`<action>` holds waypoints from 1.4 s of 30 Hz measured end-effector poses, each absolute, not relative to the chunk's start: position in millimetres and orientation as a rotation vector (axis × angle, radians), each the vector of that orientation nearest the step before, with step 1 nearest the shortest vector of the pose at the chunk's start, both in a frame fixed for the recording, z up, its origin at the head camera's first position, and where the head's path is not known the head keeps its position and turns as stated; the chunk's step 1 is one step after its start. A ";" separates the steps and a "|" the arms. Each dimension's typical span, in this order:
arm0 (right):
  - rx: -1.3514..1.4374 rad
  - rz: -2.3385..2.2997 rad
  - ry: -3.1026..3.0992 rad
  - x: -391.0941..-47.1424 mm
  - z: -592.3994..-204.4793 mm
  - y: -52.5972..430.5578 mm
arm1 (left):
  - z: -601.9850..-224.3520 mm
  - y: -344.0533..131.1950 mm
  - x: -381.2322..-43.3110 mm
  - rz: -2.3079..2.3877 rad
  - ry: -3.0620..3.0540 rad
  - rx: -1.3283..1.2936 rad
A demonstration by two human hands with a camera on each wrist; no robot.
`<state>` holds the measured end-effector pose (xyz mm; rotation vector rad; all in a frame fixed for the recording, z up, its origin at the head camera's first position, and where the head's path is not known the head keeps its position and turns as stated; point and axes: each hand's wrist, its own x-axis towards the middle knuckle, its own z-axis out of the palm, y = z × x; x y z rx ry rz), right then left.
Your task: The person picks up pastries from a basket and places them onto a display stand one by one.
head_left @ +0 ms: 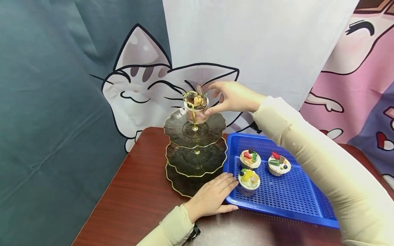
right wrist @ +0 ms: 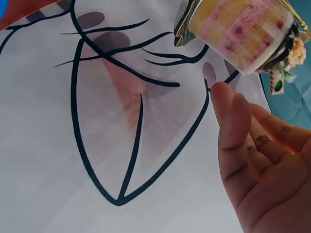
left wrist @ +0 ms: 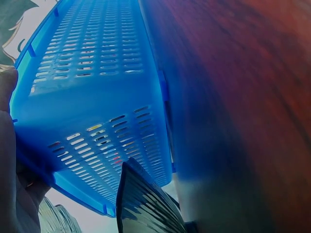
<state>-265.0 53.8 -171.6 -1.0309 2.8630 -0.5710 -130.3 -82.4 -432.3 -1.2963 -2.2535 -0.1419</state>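
On the top tier of a three-tier dark plate stand [head_left: 212, 129] sits a dessert cup [head_left: 201, 116] with a chocolate and walnut topping, partly behind the gold center handle [head_left: 194, 118]. My right hand [head_left: 235, 97] is just right of the cup, thumb and fingers parted. In the right wrist view a small gap shows between the fingertips [right wrist: 223, 92] and the cup's clear side with pink and yellow layers. Lower down, my left hand [head_left: 210, 196] rests with extended fingers over the near left corner of a blue perforated basket [head_left: 289, 194].
Inside the basket are three fruit-topped cups: one with a yellow topping [head_left: 248, 182], one behind it [head_left: 250, 160], and one farther right [head_left: 278, 164]. The reddish-brown table [head_left: 132, 191] extends left of the stand. A cat-print curtain [head_left: 197, 41] hangs behind.
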 end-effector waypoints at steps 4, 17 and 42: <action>-1.002 -0.606 2.878 -260.9 -173.0 63.8 | -432.2 -82.9 -129.6 -0.144 -2.260 -1.290; -0.988 -0.713 2.983 -233.8 -178.7 101.4 | -433.4 -83.0 -129.9 -0.164 -2.245 -1.300; -0.954 -0.733 3.000 -191.6 -240.4 157.0 | -432.5 -83.8 -129.5 -0.183 -2.276 -1.302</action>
